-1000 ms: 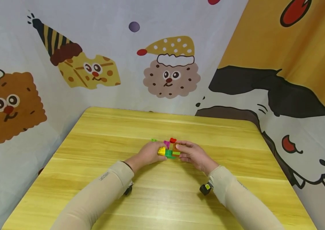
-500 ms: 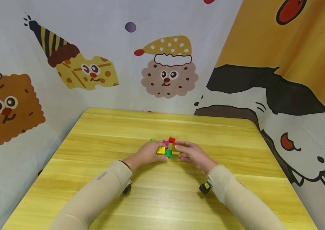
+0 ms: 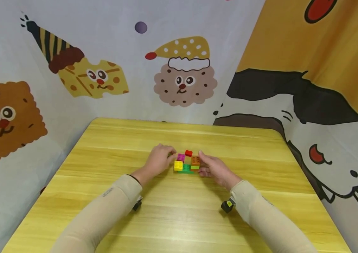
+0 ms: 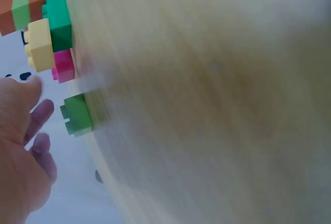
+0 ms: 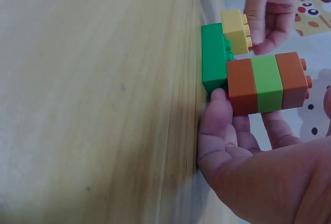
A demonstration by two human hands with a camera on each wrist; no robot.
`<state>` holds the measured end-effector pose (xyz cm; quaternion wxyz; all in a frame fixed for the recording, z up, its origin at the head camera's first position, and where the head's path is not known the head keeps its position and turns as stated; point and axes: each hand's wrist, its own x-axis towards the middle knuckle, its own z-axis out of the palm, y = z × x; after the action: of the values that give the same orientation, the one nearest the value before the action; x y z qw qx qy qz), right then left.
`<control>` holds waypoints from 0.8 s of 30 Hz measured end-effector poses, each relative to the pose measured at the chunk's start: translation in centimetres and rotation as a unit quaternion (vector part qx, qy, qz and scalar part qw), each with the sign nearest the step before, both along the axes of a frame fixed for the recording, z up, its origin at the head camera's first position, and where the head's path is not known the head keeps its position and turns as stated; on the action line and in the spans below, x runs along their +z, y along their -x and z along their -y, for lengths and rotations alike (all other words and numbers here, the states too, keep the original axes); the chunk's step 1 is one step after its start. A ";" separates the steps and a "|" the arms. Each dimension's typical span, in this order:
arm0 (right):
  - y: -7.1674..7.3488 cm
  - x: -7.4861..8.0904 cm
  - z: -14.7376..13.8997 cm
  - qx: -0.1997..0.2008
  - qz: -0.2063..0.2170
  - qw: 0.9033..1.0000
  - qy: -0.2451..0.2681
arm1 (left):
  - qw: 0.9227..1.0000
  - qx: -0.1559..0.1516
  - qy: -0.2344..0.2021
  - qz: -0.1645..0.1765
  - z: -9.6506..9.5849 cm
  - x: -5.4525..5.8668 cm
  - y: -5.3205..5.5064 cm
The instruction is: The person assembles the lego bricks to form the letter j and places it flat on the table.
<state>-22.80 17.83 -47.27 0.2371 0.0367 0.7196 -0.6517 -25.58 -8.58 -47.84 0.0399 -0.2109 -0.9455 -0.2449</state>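
A long green toy building brick (image 3: 186, 168) lies on the table, with a yellow brick (image 3: 178, 166) on its left end. At its right end rises a stack of orange, lime and orange bricks (image 5: 267, 83). My right hand (image 3: 215, 168) rests beside this stack, fingertips at the base and thumb raised apart. Behind the yellow one sits a magenta brick (image 3: 181, 157). My left hand (image 3: 160, 158) hovers left of the group with loosely bent fingers. Close to those fingers, a separate green brick (image 4: 77, 114) stands on the table, mostly hidden by the hand in the head view.
A red brick (image 3: 189, 153) lies behind the group. The wooden table (image 3: 179, 218) reaches back to a cartoon-printed cloth (image 3: 112, 105), which also hangs along both sides.
My left hand has let go of the yellow-brick side and moved left and back toward the separate green brick. The right thumb has lifted off the orange stack; the right fingers stay beside it.
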 end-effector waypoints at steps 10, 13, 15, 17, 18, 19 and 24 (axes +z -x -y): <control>-0.1 -0.2 0.0 -0.002 0.006 1.000 0.004 | 0.984 -0.044 0.149 -0.082 -0.6 -0.8 1.2; -0.1 -0.2 0.2 -0.001 0.006 1.000 0.005 | 0.984 -0.055 0.151 -0.077 -0.8 -1.0 1.5; -0.2 -0.3 0.2 0.001 0.004 1.000 0.005 | 0.984 -0.058 0.152 -0.076 -0.9 -1.1 1.7; -0.2 -0.3 0.3 0.002 0.001 1.000 0.004 | 0.984 -0.060 0.150 -0.074 -1.0 -1.2 1.9; -0.2 -0.3 0.3 0.001 0.001 1.000 0.004 | 0.984 -0.060 0.148 -0.073 -1.0 -1.2 2.0; -0.2 -0.3 0.3 0.002 0.001 1.000 0.004 | 0.985 -0.059 0.145 -0.071 -1.1 -1.2 2.1; -0.2 -0.3 0.2 -0.006 -0.001 1.000 0.005 | 0.989 -0.052 0.132 -0.052 -1.2 -1.2 2.2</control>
<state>-22.61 17.66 -47.59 0.2329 0.0395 0.7165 -0.6564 -27.82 -7.41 -49.02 0.0480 -0.2758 -0.9539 -0.1084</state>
